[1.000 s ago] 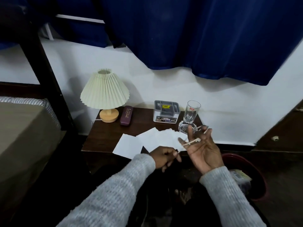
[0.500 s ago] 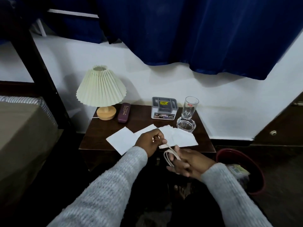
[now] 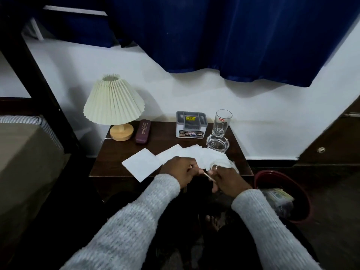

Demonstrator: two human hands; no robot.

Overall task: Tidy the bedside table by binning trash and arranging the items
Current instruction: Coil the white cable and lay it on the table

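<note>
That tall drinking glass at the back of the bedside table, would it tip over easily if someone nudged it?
Probably. The glass is tall and narrow and stands upright, so a nudge near its rim could topple it. It looks like smooth clear glass, so it is likely slippery and breakable.

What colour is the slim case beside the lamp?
The case is dark maroon; the head view shows it best.

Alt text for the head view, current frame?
Left hand and right hand, in grey sleeves, hold a thin pale band between them above white papers at the front edge of a dark table. Behind: lamp, maroon case, grey box, glass, glass dish. A red bin holding trash stands on the floor to the right.
</note>
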